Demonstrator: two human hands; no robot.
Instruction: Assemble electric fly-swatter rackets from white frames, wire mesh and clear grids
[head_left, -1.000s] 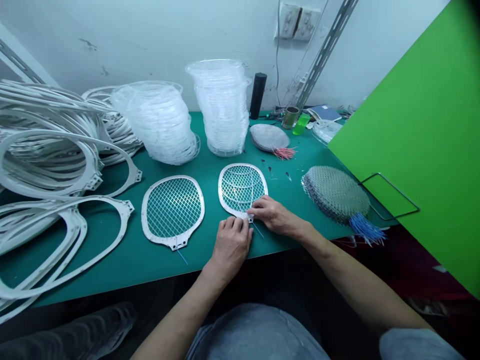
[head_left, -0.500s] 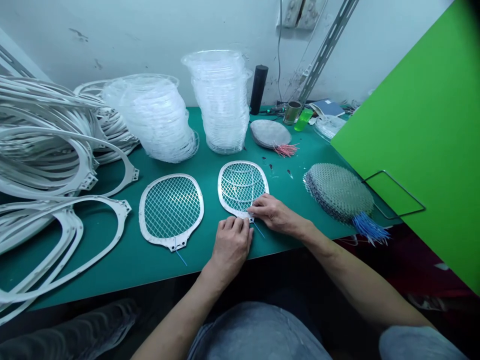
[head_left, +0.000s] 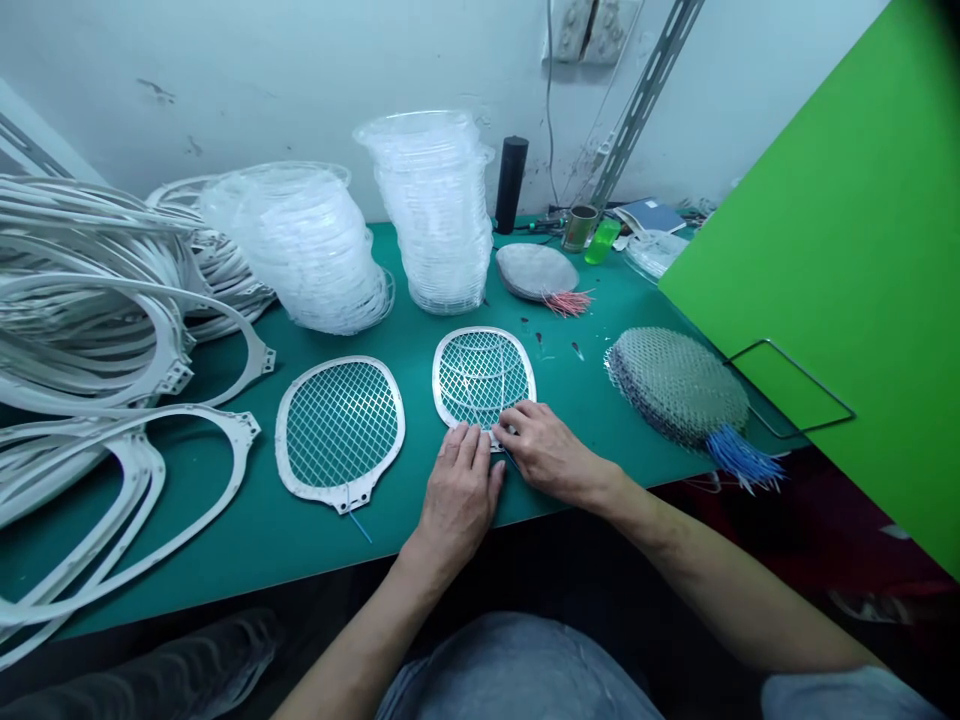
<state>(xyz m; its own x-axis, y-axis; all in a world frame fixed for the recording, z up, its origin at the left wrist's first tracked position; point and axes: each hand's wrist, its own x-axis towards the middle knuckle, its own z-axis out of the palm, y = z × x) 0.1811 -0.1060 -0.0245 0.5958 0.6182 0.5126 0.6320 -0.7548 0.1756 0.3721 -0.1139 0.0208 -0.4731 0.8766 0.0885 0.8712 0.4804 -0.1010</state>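
On the smooth green worktop (head_left: 225, 560), beside heaped curved white plastic frames (head_left: 90, 330), a flat oval racket frame (head_left: 484, 378) strung with a wire lattice lies under the left hand (head_left: 457, 490) and right hand (head_left: 551, 452), both at its narrow neck, each grip's clench impossible to tell.

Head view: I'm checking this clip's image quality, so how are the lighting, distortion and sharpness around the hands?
In the head view, the wide lens skews the green board and slants the table's front edge. Light is soft and even, with only faint shadows by the right hand and left hand. The clear plastic stacks show mild glare, the top right corner darkens, and the hands look fairly sharp.
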